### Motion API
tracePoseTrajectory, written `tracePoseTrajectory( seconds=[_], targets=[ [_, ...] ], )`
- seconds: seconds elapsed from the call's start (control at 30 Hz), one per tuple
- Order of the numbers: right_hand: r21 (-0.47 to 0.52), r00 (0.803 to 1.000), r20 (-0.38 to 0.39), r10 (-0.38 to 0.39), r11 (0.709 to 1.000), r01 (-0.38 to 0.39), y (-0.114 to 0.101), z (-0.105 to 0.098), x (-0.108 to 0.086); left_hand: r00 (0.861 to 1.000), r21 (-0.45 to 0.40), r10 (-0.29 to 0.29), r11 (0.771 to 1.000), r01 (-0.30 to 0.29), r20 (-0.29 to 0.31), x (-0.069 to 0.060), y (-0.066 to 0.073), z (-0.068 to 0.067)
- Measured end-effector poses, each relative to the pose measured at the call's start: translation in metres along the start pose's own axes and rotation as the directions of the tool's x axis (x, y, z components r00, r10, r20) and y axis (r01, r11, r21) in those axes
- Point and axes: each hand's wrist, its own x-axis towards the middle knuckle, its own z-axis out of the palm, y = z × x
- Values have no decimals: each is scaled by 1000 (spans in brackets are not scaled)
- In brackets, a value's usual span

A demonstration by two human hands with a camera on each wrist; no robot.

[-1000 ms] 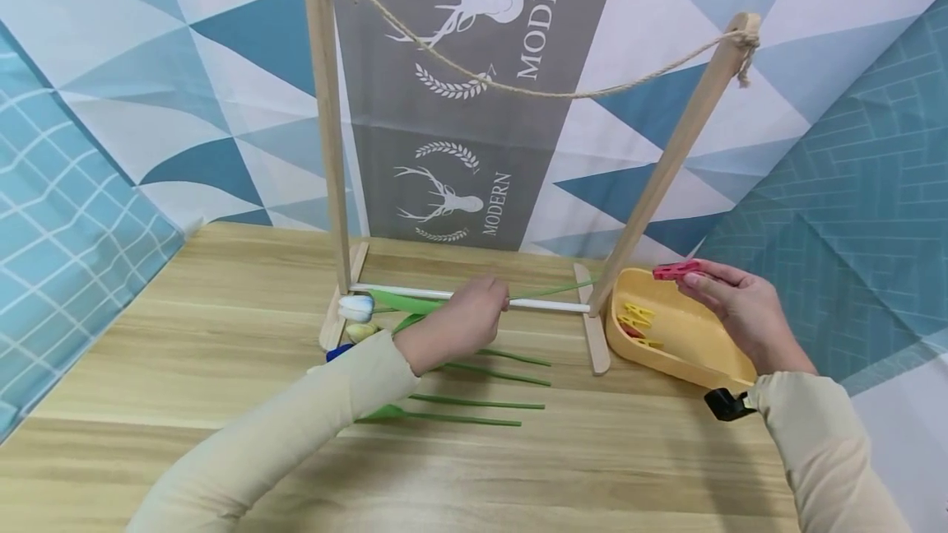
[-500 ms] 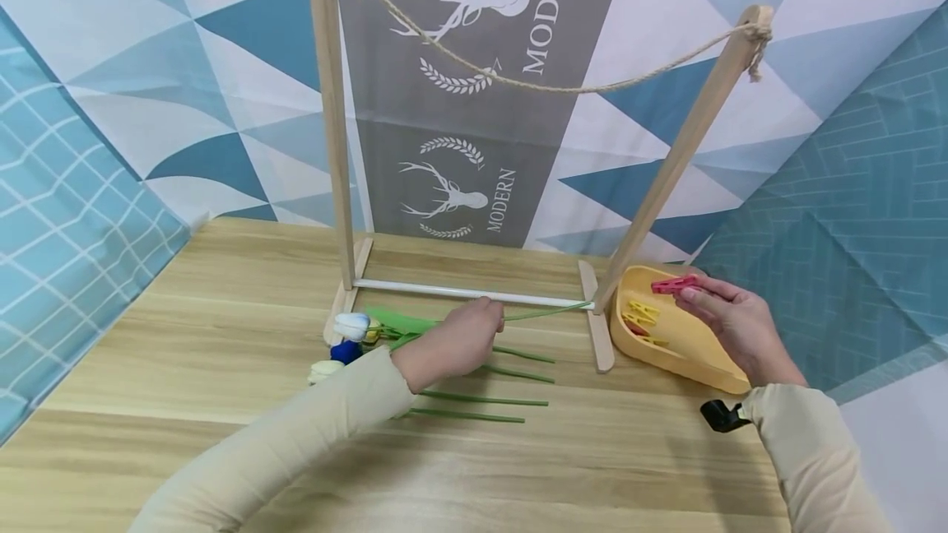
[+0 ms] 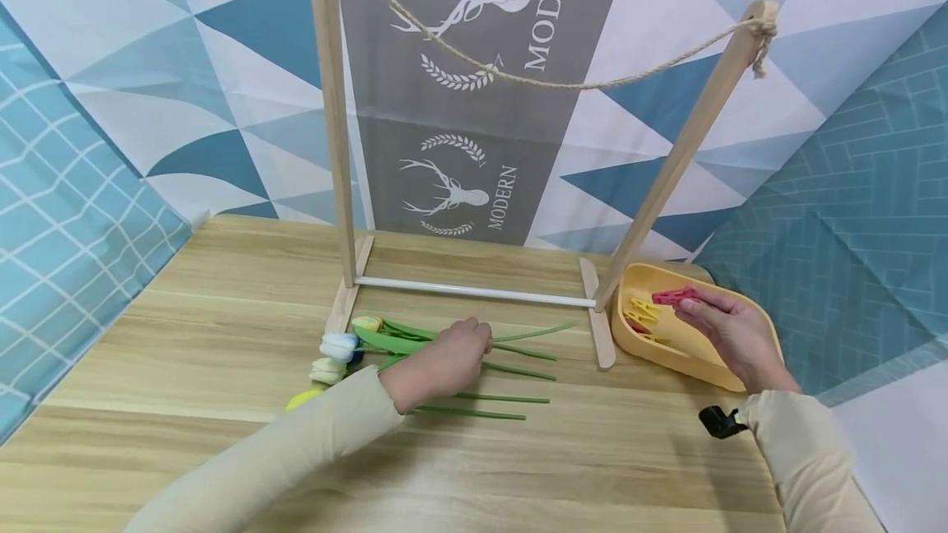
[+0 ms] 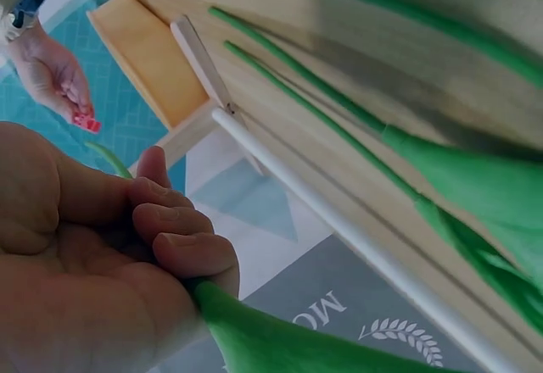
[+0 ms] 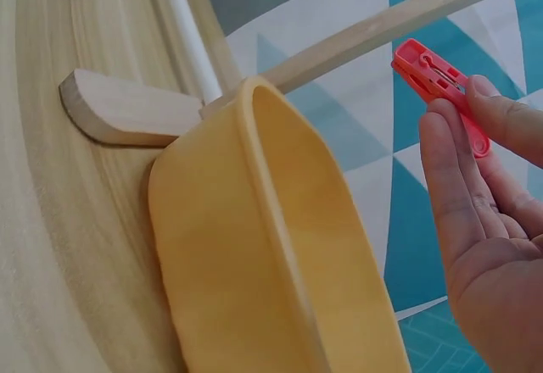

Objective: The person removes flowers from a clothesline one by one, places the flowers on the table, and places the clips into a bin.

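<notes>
My left hand grips the green stem of an artificial tulip over the table. Its flower looks like the white and pale-blue one. In the left wrist view, curled fingers wrap the stem beside a broad leaf. Several other tulips lie below and around it: a yellowish bud, a cream one and a bright yellow one, partly behind the sleeve. My right hand pinches a red clothespin between thumb and fingertips, above the yellow tray.
Behind the flowers stands a wooden frame with two posts, a white bottom rod and a sagging rope on top. Several yellow clothespins and a red one lie in the tray. Patterned cloth hangs behind.
My left hand has drawn the tulip toward me and slightly left, away from the white rod. The right hand has sunk a little, still pinching the clothespin.
</notes>
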Motion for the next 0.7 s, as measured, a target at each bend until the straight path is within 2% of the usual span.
tracePoseTrajectory(
  seconds=[0.1, 0.43, 0.7],
  targets=[
    [8, 1000, -11, 16, 1000, -16, 3, -3, -1, 1000, 6, 4, 1000, -4, 11, -5, -1, 3],
    [77, 998, -27, 51, 996, -49, 13, -9, -2, 1000, 56, 17, 998, -16, -20, -21, -3, 16],
    [64, 996, -38, 76, 995, -74, 16, -15, -5, 1000, 18, -1, 1000, 1, 16, -34, -4, 24]
  ],
)
